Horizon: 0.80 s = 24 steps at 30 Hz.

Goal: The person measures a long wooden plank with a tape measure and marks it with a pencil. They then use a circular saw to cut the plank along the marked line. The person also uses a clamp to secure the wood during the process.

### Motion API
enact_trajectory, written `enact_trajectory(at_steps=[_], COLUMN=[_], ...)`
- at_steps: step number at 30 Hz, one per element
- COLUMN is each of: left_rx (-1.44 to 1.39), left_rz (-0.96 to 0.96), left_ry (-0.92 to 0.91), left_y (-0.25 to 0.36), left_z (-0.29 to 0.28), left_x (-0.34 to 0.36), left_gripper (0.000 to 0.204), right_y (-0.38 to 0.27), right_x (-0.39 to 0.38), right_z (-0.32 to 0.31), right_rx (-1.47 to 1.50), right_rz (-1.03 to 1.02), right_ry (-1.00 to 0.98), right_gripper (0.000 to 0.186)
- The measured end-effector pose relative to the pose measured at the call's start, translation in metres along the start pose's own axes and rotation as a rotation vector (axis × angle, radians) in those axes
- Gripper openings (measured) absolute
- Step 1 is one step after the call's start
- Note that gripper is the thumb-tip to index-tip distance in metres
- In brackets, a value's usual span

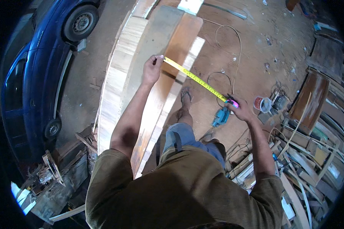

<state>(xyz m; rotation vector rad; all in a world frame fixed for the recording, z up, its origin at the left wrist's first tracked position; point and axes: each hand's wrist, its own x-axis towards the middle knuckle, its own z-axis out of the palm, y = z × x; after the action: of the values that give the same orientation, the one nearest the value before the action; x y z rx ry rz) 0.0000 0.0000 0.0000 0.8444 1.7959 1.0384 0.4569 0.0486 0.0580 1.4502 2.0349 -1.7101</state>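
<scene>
A yellow tape measure (195, 78) is pulled out, its blade slanting from the board stack to my right side. My left hand (153, 70) pinches the blade's end over the boards, close to a reddish-brown plank (184, 33). Closed around the pink and black case is my right hand (241, 110), held out past the stack's right edge. Beneath the left hand lie a grey-brown board (156, 36) and pale planks (122, 57), stacked lengthwise. Below the right hand, a teal power tool (220, 117) rests on the ground.
A blue vehicle (40, 80) stands to the left on bare dirt. At right are a white bucket (262, 104), a brown wooden panel (307, 103) and heaped wood scraps (305, 183). A cable (239, 42) loops over the ground. More scrap wood (61, 191) lies lower left.
</scene>
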Motion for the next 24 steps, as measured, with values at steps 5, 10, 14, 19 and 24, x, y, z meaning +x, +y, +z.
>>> enact_trajectory(at_steps=[5, 10, 14, 19, 24], left_rx=[0.773, 0.908, 0.865, 0.869, 0.836], left_rz=[0.556, 0.3, 0.276, 0.209, 0.267], left_ry=[0.525, 0.612, 0.555, 0.543, 0.568], left_y=[0.015, -0.031, -0.036, -0.031, -0.034], left_z=[-0.057, -0.074, -0.063, -0.067, -0.069], left_x=[0.064, 0.073, 0.074, 0.071, 0.074], left_gripper=[0.048, 0.069, 0.073, 0.075, 0.079], right_y=[-0.059, -0.144, -0.188, -0.243, -0.252], right_x=[0.082, 0.127, 0.181, 0.223, 0.249], right_z=[-0.02, 0.006, 0.036, 0.07, 0.08], right_rx=[-0.04, -0.139, -0.216, -0.281, -0.305], right_rz=[-0.023, -0.091, -0.022, -0.049, 0.033], right_ry=[0.126, 0.147, 0.088, 0.11, 0.046], right_gripper=[0.055, 0.059, 0.055, 0.05, 0.049])
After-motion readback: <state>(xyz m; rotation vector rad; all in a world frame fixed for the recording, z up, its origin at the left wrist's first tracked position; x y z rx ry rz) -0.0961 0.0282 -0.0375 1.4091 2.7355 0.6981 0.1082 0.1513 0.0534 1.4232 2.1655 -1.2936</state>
